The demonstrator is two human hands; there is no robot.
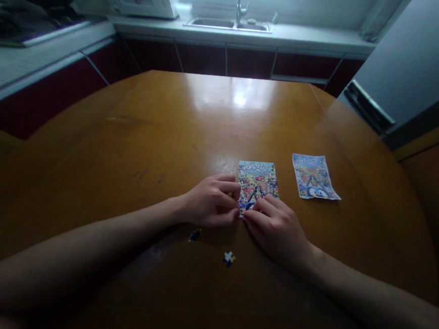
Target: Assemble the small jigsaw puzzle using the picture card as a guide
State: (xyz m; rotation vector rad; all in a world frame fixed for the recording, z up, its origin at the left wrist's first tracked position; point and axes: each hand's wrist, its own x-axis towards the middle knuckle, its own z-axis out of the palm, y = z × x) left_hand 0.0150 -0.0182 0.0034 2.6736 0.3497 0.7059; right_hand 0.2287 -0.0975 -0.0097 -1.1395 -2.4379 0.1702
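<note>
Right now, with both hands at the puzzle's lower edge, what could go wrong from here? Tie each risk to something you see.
1. The left hand and right hand crowd the lower edge of the puzzle; pressing there might shift joined pieces.
2. The dark loose piece lies close to the left forearm, which could sweep it aside.
3. The white-and-dark loose piece might be knocked as the hands draw back.
</note>
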